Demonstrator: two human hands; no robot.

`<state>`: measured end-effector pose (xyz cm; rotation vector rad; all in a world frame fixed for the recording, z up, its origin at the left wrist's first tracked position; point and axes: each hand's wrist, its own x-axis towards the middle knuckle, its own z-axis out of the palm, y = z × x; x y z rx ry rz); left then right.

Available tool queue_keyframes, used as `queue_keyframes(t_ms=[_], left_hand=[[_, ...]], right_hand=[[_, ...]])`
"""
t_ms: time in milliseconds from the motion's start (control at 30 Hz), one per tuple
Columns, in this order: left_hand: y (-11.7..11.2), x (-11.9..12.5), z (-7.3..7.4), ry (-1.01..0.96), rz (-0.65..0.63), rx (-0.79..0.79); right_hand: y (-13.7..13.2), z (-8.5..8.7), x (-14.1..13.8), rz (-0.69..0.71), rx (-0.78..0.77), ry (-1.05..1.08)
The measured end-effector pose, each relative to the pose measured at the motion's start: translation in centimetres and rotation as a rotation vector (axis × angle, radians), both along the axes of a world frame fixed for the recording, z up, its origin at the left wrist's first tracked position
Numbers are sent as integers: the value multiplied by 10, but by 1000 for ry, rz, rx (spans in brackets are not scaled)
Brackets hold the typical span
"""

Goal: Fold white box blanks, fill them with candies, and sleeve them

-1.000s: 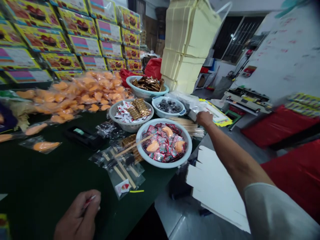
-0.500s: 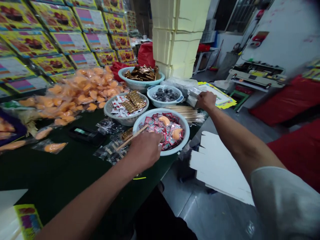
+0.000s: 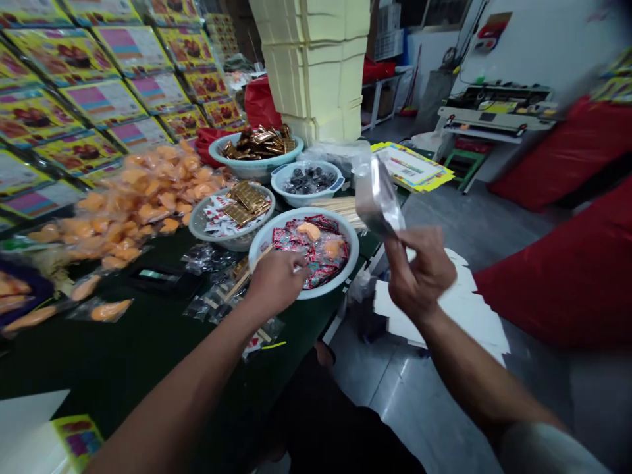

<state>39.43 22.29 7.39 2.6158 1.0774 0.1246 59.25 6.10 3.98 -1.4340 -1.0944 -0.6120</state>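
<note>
— Grip, right hand (image 3: pixel 419 273): closed, thumb and fingers pinching clear bag (image 3: pixel 378 197) at its lower end. Held up in the air, off the edge of the counter (image 3: pixel 148 342), just right of the white bowl (image 3: pixel 340 283).
— Left hand (image 3: pixel 276 282)?
— Knuckles up at near rim of that bowl, fingers curled down among red-wrapped sweets (image 3: pixel 320 253). Closed on one or not: cannot tell, fingertips hidden.
— Bag handling?
— Thin film, looks very light, floppy, glossy so probably slick. Standing up from the pinch, slightly bowed, blurred. Open or sealed at top: not readable. Nothing visible inside.
— Where to hold?
— Judging by shape: near an edge or corner, film doubled between thumb and forefinger, as now. Flat-pad pinch rather than fingertips, likely to slide otherwise. Not fragile, probably creases easily though.
— Sweets?
— Small, light, crinkly wrappers in a loose heap. Probably easiest taken singly by a wrapper end. Couple of orange pieces (image 3: pixel 309 230) on top of the heap.
— Around?
— Bundle of wooden skewers (image 3: pixel 340 207) just behind the bowl, orange packets (image 3: pixel 143 197) piled on left part of counter.
</note>
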Motion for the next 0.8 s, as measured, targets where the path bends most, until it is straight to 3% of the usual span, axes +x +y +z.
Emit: queue_keyframes(t_ms=[100, 200, 367, 433, 500, 600, 700, 800], left_hand=[[-3, -32, 0, -372, 223, -257], [-12, -71, -3, -636, 433, -484], [-53, -157, 1, -784, 735, -375], [-74, -190, 8, -771, 783, -303], [-91, -216, 15, -657, 677, -253], [-104, -233, 23, -329, 298, -249], [-104, -228, 21, 107, 11, -163], [-102, -211, 11, 405, -95, -75]], right_hand=[[-43, -23, -50, 91, -41, 44], [-59, -40, -84, 254, -177, 46], [-63, -48, -137, 480, -411, -186], [-62, -49, -162, 573, -479, -324], [-59, -52, -187, 671, -526, -446], [-52, -59, -215, 823, -564, -608], [-46, -65, -227, 918, -569, -694], [-41, -69, -229, 937, -551, -713]])
